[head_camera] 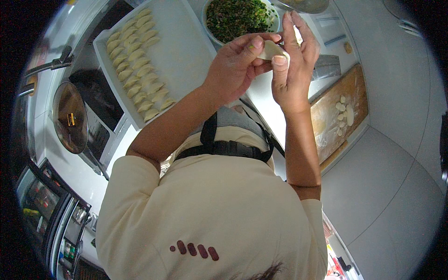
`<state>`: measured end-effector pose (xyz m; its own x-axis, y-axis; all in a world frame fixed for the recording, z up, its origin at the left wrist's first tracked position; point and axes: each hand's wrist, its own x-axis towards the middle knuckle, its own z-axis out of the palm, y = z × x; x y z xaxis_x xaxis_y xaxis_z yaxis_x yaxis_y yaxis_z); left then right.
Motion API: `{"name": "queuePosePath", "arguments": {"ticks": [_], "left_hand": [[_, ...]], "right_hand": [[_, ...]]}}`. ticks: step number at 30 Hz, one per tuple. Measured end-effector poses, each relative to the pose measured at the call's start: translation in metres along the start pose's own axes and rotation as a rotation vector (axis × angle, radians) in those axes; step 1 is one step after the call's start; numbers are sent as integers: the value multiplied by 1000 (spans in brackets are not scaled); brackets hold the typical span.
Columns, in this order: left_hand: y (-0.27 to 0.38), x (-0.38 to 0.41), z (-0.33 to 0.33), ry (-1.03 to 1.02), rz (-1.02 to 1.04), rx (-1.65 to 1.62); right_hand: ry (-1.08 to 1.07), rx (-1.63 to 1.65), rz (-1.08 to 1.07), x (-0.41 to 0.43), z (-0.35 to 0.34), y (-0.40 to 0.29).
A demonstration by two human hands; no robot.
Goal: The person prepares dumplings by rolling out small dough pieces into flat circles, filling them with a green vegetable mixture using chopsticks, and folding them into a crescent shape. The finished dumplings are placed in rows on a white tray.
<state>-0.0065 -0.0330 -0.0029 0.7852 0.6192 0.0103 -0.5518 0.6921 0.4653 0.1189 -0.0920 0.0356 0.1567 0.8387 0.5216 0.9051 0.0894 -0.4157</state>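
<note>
A pale dumpling [271, 50], folded over into a half-moon, is held in the air between both hands. My left hand [239, 63] grips its left end with thumb and fingers. On the other end, the thumb of my right hand [296, 66] presses its edge, with the fingers stretched upward. What the dumpling holds inside is hidden. Just behind my hands stands a bowl of chopped green filling [241, 19]. To the left, several finished dumplings [134, 52] lie in rows along the left side of a white tray [185, 45].
At the right, a floured wooden board [336, 129] carries several small dough pieces [342, 111]. A metal cleaver blade [327, 66] lies beside it. A round glass lid [70, 119] is at the left, near a dark stove [96, 94]. Part of a metal bowl [308, 4] shows at the back.
</note>
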Motion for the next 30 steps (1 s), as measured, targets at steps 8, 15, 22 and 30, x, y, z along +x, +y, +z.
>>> {"name": "queuePosePath", "arguments": {"ticks": [8,15,22,30], "left_hand": [[-2,-5,7,16,20,28],[1,-9,11,30,45,132],[10,-14,31,47,120,442],[1,3,29,-232,335,631]], "right_hand": [[48,-130,-159,4,-8,1],[20,-195,-168,3,-15,0],[100,-55,-114,4,-20,2],[258,259,-73,5,-16,-4]]}}
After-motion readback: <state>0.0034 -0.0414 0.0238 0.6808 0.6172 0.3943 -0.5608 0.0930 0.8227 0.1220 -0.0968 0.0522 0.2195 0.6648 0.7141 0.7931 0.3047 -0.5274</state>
